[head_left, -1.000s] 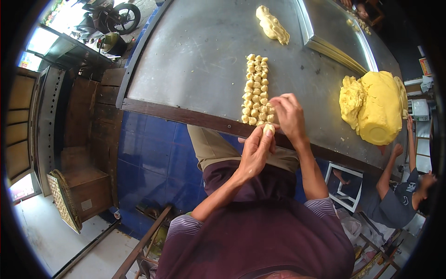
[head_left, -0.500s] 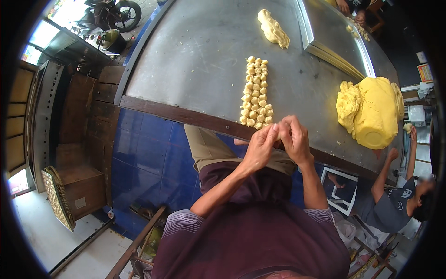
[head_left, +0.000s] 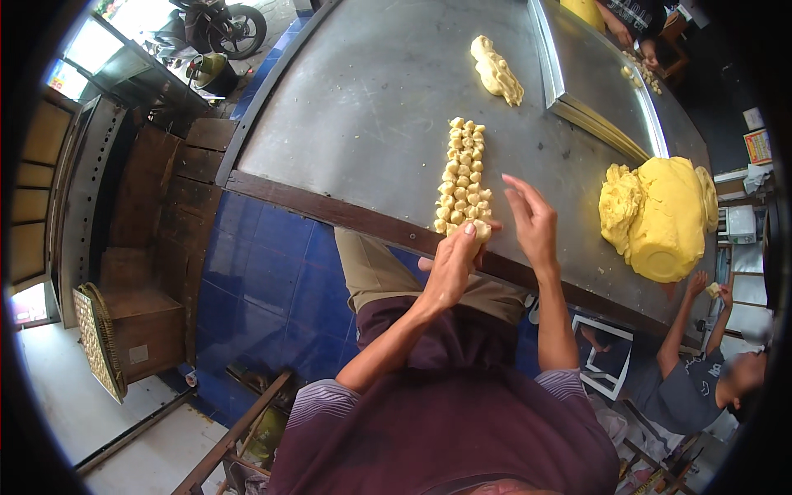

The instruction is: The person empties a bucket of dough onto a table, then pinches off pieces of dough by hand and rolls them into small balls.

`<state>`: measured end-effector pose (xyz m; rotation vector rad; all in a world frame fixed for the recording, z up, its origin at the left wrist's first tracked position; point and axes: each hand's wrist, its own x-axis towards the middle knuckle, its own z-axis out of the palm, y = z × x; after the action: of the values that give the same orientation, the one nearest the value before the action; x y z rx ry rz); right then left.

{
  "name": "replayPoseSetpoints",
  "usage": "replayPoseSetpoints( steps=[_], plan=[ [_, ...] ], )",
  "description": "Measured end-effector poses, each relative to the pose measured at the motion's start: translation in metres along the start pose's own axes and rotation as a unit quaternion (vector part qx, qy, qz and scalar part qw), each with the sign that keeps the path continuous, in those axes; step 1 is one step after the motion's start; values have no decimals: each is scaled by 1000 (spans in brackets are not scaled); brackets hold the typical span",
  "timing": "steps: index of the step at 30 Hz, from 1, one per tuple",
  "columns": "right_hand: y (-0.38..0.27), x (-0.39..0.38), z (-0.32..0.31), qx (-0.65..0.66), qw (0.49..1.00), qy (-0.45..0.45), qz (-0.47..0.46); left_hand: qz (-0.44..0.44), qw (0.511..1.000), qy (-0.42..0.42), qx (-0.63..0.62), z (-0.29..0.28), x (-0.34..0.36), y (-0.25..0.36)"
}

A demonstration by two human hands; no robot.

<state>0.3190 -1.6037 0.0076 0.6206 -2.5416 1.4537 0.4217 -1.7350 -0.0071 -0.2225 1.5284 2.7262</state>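
Head: dough balls just beside hands

Dough balls on table | dough lump behind | dough mound right

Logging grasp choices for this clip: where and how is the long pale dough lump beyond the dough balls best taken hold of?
Probably around the middle of the dough lump, from above, with the open right hand gripping across its narrow width: it is elongated, running near to far. Coming from above should also clear the nearer dough balls.
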Motion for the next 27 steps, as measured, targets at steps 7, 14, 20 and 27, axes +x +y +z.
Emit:
replayPoseSetpoints(
  steps=[7, 14, 20, 27],
  plan=[
    [-41, -24, -39, -11, 987, -141, -81, 18, 998, -27, 46, 17, 9, -2],
    [-21, -23, -9, -22, 996, -67, -51, 9, 998, 26, 62, 22, 21, -15],
    [26, 25, 17, -67, 995, -40, 59, 55, 993, -94, 37, 17, 1, -3],
    [24, 18, 22, -47, 997, -49, -32, 5, 999, -18, 26, 5, 11, -6]
  ],
)
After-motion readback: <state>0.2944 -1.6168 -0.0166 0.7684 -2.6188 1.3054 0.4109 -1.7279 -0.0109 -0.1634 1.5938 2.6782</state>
